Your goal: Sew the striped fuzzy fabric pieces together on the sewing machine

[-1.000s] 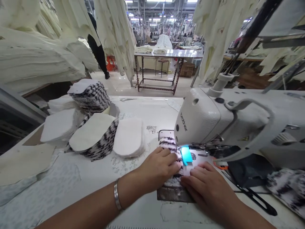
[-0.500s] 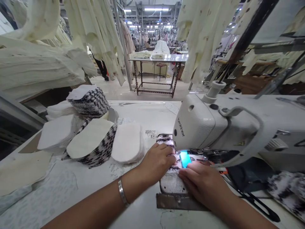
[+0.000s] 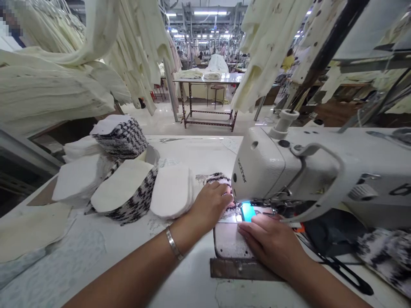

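Observation:
A black-and-white plush fabric piece (image 3: 219,176) lies on the sewing machine's bed, left of the needle area. My left hand (image 3: 210,203) is closed on it with bent fingers, the fingertips close to the machine head. A bright blue patch (image 3: 247,211) glows beside the needle. My right hand (image 3: 272,239) rests on the bed just right of that patch, its fingers bent and pressed together under the head. What lies beneath those fingers is hidden. The white sewing machine (image 3: 260,167) stands over both hands, and its needle cannot be made out.
Left of my hands stand a stack of white oval pieces (image 3: 171,190), a plush-edged stack (image 3: 122,186) and a taller plush stack (image 3: 120,134). Black scissors or snips (image 3: 349,273) lie at right, near bunched plush fabric (image 3: 385,261). Cream garments (image 3: 138,51) hang ahead.
The plush piece and my left hand have shifted away from me and slightly left, uncovering more of the machine bed. My right hand has barely moved. The hanging garments have swung.

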{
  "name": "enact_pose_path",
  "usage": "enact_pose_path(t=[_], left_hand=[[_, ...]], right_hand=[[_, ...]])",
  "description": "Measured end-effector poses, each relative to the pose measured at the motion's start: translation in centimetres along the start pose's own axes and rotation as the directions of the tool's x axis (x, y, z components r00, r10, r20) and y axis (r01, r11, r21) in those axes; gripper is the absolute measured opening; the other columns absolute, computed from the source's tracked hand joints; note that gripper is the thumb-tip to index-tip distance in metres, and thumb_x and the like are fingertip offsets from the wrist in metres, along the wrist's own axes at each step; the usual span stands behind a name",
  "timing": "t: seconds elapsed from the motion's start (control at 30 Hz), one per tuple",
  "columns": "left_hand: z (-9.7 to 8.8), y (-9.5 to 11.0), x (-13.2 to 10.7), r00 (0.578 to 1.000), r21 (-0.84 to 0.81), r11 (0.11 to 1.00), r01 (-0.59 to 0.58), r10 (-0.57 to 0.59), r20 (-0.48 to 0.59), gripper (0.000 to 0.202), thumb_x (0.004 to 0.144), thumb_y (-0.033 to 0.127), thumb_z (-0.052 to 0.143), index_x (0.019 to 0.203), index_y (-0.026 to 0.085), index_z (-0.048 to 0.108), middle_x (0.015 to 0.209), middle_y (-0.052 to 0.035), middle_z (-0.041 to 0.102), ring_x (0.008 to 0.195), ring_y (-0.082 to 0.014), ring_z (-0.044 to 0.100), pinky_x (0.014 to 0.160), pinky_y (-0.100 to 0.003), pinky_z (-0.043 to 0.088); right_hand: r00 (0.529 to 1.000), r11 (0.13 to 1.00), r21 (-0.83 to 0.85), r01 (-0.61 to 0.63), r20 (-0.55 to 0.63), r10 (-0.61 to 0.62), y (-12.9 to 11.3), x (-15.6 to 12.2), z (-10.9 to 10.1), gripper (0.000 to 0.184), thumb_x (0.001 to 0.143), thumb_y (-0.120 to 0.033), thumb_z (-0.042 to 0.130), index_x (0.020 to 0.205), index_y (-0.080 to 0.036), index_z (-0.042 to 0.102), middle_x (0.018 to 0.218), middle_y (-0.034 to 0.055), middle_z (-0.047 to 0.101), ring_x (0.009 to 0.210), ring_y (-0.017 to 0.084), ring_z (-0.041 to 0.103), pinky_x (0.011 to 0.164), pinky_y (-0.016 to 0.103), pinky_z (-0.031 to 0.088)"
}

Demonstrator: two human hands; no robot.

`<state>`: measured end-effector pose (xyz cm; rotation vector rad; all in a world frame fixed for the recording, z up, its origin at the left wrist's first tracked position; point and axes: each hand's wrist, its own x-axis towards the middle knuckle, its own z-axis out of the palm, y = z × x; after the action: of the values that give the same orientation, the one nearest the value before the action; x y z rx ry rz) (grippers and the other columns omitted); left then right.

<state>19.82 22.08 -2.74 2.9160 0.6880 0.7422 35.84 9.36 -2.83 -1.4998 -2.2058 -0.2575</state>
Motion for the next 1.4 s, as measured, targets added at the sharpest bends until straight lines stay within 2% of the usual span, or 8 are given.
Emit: enact_pose_path(t=[0.67,0.83,0.93,1.0,1.13,1.2,1.3,1.4], left_hand=[[-1.3,1.3,-0.2,0.991,0.087,0.993,0.075,-0.084,0.104,0.013,0.088,0.025,0.053,0.086,0.015,0.062,0.092,-0.0062,0.058,0.09,-0.021,0.051,0.073,-0.034,0.041],[-4.3,6.4,-5.5,0.988,-0.011,1.0,-0.001,0.003,0.153,0.038,0.078,0.048,0.06,0.094,0.014,0.059,0.097,-0.0072,0.059,0.09,-0.0229,0.051,0.078,-0.036,0.042],[-4.4,9.9,-10.0,0.996,-0.055,0.995,-0.085,0.087,0.023,0.01,0.082,0.023,0.053,0.087,0.017,0.06,0.093,-0.0067,0.062,0.079,-0.0194,0.053,0.072,-0.033,0.041],[-4.3,11.3,-11.9,0.999,-0.313,0.95,0.008,-0.022,-0.042,0.016,0.083,0.017,0.048,0.07,0.02,0.058,0.074,-0.0039,0.061,0.066,-0.0165,0.051,0.062,-0.029,0.039],[-6.4,11.5,-12.2,0.904,-0.782,0.518,0.346,-0.408,0.13,0.022,0.089,0.034,0.041,0.075,0.022,0.053,0.061,0.0002,0.051,0.052,-0.0125,0.045,0.049,-0.023,0.035],[-8.1,11.0,-11.4,0.788,-0.887,0.161,0.433,-0.545,0.286,0.021,0.09,0.041,0.042,0.083,0.022,0.048,0.062,0.0029,0.048,0.048,-0.0094,0.041,0.045,-0.02,0.033],[-9.5,10.5,-10.3,0.643,-0.832,-0.444,0.332,-0.539,0.544,0.034,0.076,0.046,0.063,0.081,0.02,0.042,0.062,0.0056,0.045,0.049,-0.0067,0.039,0.046,-0.017,0.032],[-9.2,10.5,-9.9,0.633,-0.769,-0.579,0.269,-0.496,0.594,0.04,0.068,0.044,0.073,0.079,0.019,0.044,0.062,0.0056,0.047,0.051,-0.0062,0.041,0.048,-0.016,0.034]], right_hand=[[0.998,0.998,0.031,0.055,0.042,-0.057,-0.2,0.7,-0.6,0.028,0.093,-0.024,0.039,0.08,-0.019,0.063,0.06,0.0003,0.051,0.057,0.015,0.045,0.064,0.028,0.033],[0.994,0.986,0.127,0.105,0.004,-0.107,-1.6,-0.3,-2.9,0.023,0.093,-0.021,0.039,0.091,-0.018,0.062,0.071,0.0031,0.058,0.065,0.016,0.051,0.063,0.028,0.038],[0.999,0.951,0.308,0.036,0.018,-0.044,-2.6,-2.0,-4.4,0.023,0.091,-0.022,0.044,0.111,-0.019,0.056,0.085,0.005,0.062,0.077,0.016,0.057,0.067,0.028,0.046],[0.998,0.91,0.412,-0.052,0.047,0.036,-3.2,-3.2,-5.0,0.033,0.092,-0.028,0.045,0.124,-0.023,0.048,0.106,0.0069,0.061,0.098,0.019,0.057,0.08,0.031,0.049],[0.972,0.721,0.654,-0.23,0.186,0.142,-4.3,-5.0,-5.2,0.051,0.093,-0.049,0.036,0.138,-0.028,0.03,0.128,0.0085,0.05,0.116,0.025,0.048,0.095,0.043,0.043],[0.953,0.605,0.737,-0.302,0.25,0.171,-4.7,-5.4,-4.9,0.057,0.09,-0.054,0.039,0.139,-0.029,0.028,0.129,0.0102,0.05,0.113,0.026,0.05,0.095,0.045,0.041],[0.906,0.443,0.795,-0.414,0.312,0.287,-5.1,-5.5,-4.5,0.057,0.086,-0.048,0.053,0.137,-0.033,0.033,0.12,0.0088,0.054,0.101,0.022,0.056,0.088,0.039,0.046],[0.872,0.227,0.874,-0.43,0.337,0.356,-5.2,-5.5,-4.2,0.055,0.081,-0.042,0.063,0.131,-0.036,0.041,0.105,0.0047,0.058,0.09,0.017,0.059,0.08,0.032,0.049]])
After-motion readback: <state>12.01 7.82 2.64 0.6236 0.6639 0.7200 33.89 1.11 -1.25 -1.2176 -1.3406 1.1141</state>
